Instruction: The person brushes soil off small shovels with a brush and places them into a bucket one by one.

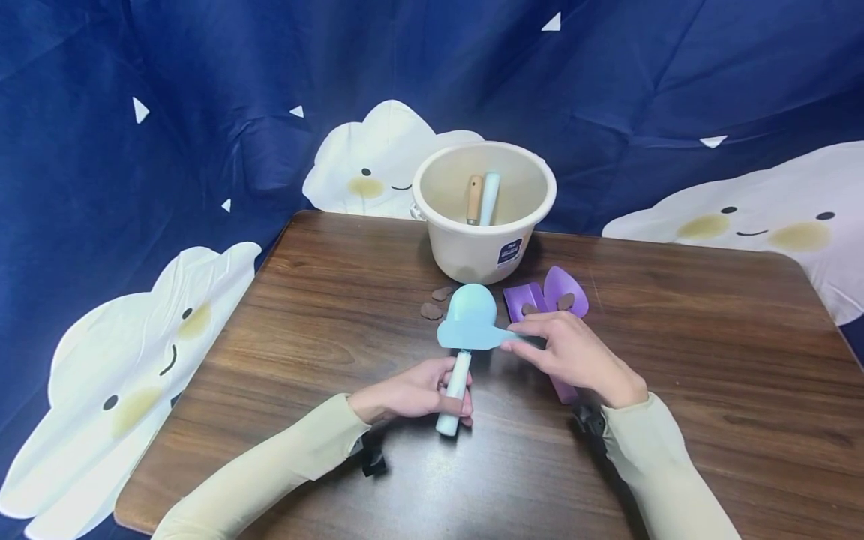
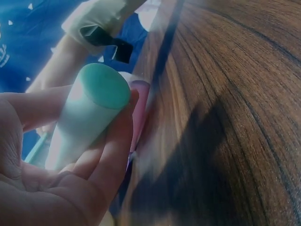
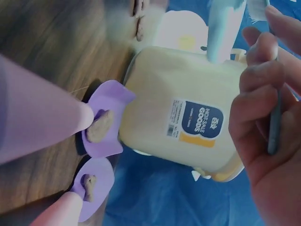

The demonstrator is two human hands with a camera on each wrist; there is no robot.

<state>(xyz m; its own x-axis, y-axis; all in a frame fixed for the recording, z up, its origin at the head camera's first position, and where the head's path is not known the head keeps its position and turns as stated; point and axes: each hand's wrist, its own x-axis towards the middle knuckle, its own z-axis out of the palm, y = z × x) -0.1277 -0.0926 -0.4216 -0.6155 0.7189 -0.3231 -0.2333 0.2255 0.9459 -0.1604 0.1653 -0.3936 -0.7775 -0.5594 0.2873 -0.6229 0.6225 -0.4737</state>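
Observation:
My left hand (image 1: 421, 390) grips the pale mint handle of a light blue hand shovel (image 1: 472, 302), its scoop pointing toward the bucket. In the left wrist view the rounded handle end (image 2: 104, 85) shows between thumb and fingers. Between its thumb and fingers my right hand (image 1: 574, 349) holds a small light blue brush (image 1: 472, 335), which overlaps the base of the scoop in the head view. White bristles (image 3: 257, 10) show in the right wrist view, at the top edge. Two brown clods, one nearer (image 1: 430, 310) and one farther (image 1: 442, 293), lie left of the scoop.
A cream bucket (image 1: 466, 255) stands at the table's back edge, holding a wooden-handled tool (image 1: 474, 196) and a light blue handle (image 1: 490, 196). Right of the shovel lie a purple square-ended shovel (image 1: 516, 298) and a purple pointed trowel (image 1: 562, 279), each bearing a brown clod.

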